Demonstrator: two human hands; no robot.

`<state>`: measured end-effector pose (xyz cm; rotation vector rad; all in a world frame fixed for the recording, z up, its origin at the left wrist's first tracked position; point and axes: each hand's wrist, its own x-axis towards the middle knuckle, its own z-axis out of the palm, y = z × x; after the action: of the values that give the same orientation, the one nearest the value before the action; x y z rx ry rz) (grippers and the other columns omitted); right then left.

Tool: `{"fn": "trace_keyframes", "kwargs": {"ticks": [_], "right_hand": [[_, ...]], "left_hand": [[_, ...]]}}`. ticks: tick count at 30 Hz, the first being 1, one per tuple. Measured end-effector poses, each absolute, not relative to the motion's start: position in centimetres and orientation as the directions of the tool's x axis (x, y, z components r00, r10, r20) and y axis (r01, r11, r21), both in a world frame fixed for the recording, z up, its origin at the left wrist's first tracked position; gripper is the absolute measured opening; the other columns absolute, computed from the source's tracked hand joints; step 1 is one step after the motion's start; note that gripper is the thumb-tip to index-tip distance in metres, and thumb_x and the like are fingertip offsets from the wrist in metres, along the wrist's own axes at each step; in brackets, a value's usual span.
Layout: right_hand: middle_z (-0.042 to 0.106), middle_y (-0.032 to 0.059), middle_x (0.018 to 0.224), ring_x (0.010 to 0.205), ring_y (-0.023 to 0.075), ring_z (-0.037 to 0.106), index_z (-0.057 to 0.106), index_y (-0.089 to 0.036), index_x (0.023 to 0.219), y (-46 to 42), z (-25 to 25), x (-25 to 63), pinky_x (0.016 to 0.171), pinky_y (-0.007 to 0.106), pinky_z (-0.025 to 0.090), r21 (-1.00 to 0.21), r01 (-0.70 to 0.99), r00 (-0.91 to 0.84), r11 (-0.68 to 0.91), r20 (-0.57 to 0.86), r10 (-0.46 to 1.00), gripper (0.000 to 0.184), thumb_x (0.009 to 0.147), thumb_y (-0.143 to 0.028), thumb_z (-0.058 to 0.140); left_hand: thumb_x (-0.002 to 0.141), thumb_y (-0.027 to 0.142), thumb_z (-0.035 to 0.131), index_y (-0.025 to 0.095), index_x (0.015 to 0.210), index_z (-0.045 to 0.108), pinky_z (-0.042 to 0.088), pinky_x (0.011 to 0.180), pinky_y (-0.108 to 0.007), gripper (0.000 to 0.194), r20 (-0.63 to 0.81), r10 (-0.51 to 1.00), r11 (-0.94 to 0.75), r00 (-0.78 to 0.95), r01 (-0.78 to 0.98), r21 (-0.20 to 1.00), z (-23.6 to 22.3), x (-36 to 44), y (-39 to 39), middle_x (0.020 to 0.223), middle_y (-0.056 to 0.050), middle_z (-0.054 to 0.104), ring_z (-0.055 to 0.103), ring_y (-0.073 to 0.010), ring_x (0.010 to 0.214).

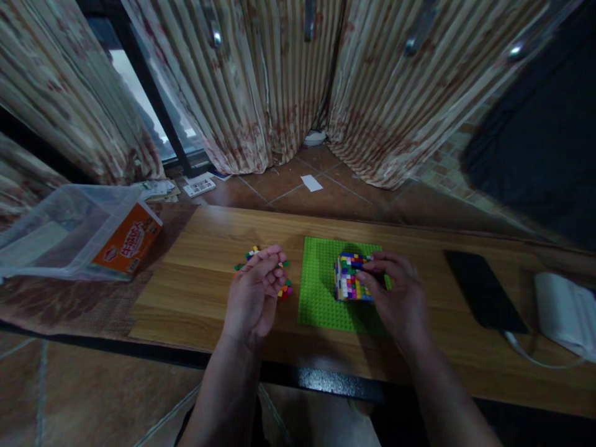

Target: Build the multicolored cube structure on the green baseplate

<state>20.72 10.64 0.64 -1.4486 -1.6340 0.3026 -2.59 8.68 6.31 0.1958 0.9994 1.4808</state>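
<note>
A green studded baseplate (316, 292) lies on the wooden table, and a multicoloured block built of small toy bricks (347, 282) stands on it. My right hand (400, 292) is at the block's right side, thumb and fingertips pinched on a small dark brick (367, 268) against its upper face. Left of the baseplate, my left hand (256, 288) is turned palm up with its fingers curled in; whatever they hold, if anything, cannot be made out. Loose coloured bricks (284, 290) lie beneath and around that hand, partly hidden by it.
At the far left stands a clear plastic bin (69, 261) with an orange box (130, 239) at its right side. A black phone (484, 288) with a white cable and a white case (565, 313) lie at the right. Curtains (279, 81) hang beyond the table (186, 273).
</note>
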Motion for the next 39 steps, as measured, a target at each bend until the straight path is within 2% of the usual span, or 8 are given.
{"fn": "trace_keyframes", "kwargs": {"ticks": [10, 17, 21, 25, 29, 34, 39], "right_hand": [[0.064, 0.0067, 0.107, 0.107, 0.0265, 0.058, 0.072, -0.025, 0.076, 10.5, 0.9, 20.6, 0.095, 0.048, 0.045, -0.702, 0.654, 0.076, 0.282, 0.432, 0.898, 0.014, 0.084, -0.036, 0.068], [0.069, 0.0069, 0.105, 0.103, 0.0252, 0.064, 0.073, -0.022, 0.081, 10.6, 1.3, 21.0, 0.093, 0.048, 0.048, -0.767, 0.577, 0.146, 0.28, 0.435, 0.889, 0.016, 0.084, -0.038, 0.069], [0.071, 0.0061, 0.097, 0.097, 0.0236, 0.066, 0.072, -0.021, 0.084, 10.5, 1.5, 20.8, 0.09, 0.046, 0.051, -0.783, 0.538, 0.255, 0.312, 0.504, 0.825, 0.017, 0.087, -0.037, 0.067], [0.072, 0.005, 0.09, 0.09, 0.0223, 0.068, 0.071, -0.022, 0.086, 9.5, 2.1, 19.4, 0.084, 0.043, 0.054, -0.744, 0.545, 0.253, 0.387, 0.586, 0.769, 0.012, 0.088, -0.033, 0.066], [0.073, 0.0036, 0.091, 0.088, 0.021, 0.069, 0.07, -0.025, 0.09, 7.5, 2.8, 16.7, 0.082, 0.04, 0.056, -0.69, 0.543, 0.094, 0.478, 0.616, 0.782, 0.005, 0.089, -0.026, 0.065], [0.073, 0.004, 0.093, 0.087, 0.0177, 0.069, 0.068, -0.025, 0.092, 5.7, 2.0, 13.2, 0.077, 0.033, 0.056, -0.66, 0.492, -0.273, 0.568, 0.502, 0.82, 0.014, 0.095, -0.019, 0.056], [0.072, 0.0044, 0.088, 0.084, 0.0167, 0.068, 0.067, -0.022, 0.092, 5.3, 0.2, 10.9, 0.075, 0.03, 0.055, -0.661, 0.455, -0.364, 0.597, 0.474, 0.802, 0.016, 0.096, -0.017, 0.052]], "left_hand": [[0.08, 0.007, 0.063, 0.01, 0.091, 0.069, 0.046, 0.051, -0.013, 0.012, -0.425, 0.881, 0.153, -0.208, -0.724, 0.672, 6.4, -2.5, 8.6, 0.076, -0.001, 0.068, 0.055, -0.0034, 0.053], [0.078, 0.007, 0.066, 0.011, 0.092, 0.068, 0.048, 0.052, -0.015, 0.014, -0.398, 0.894, 0.138, -0.204, -0.722, 0.679, 6.1, -2.9, 8.7, 0.076, -0.001, 0.068, 0.056, -0.0044, 0.052], [0.08, 0.007, 0.063, 0.011, 0.092, 0.067, 0.048, 0.052, -0.015, 0.014, -0.396, 0.897, 0.141, -0.194, -0.725, 0.674, 6.2, -3.2, 8.7, 0.076, 0.0, 0.067, 0.056, -0.0045, 0.053], [0.08, 0.008, 0.063, 0.011, 0.092, 0.067, 0.047, 0.054, -0.014, 0.013, -0.378, 0.903, 0.122, -0.202, -0.726, 0.677, 6.1, -3.5, 8.6, 0.076, -0.001, 0.067, 0.058, -0.0049, 0.056], [0.079, 0.007, 0.063, 0.011, 0.089, 0.067, 0.047, 0.054, -0.013, 0.012, -0.371, 0.901, 0.091, -0.223, -0.741, 0.665, 6.2, -4.0, 8.6, 0.075, -0.001, 0.067, 0.056, -0.0036, 0.054], [0.077, 0.006, 0.067, 0.013, 0.087, 0.067, 0.046, 0.053, -0.012, 0.012, -0.386, 0.883, 0.063, -0.268, -0.747, 0.662, 6.3, -4.7, 8.7, 0.073, 0.001, 0.067, 0.055, -0.0025, 0.052], [0.079, 0.006, 0.065, 0.013, 0.088, 0.067, 0.046, 0.052, -0.012, 0.011, -0.376, 0.889, 0.056, -0.263, -0.751, 0.658, 6.3, -4.9, 8.6, 0.074, 0.001, 0.067, 0.054, -0.0022, 0.052]]}}
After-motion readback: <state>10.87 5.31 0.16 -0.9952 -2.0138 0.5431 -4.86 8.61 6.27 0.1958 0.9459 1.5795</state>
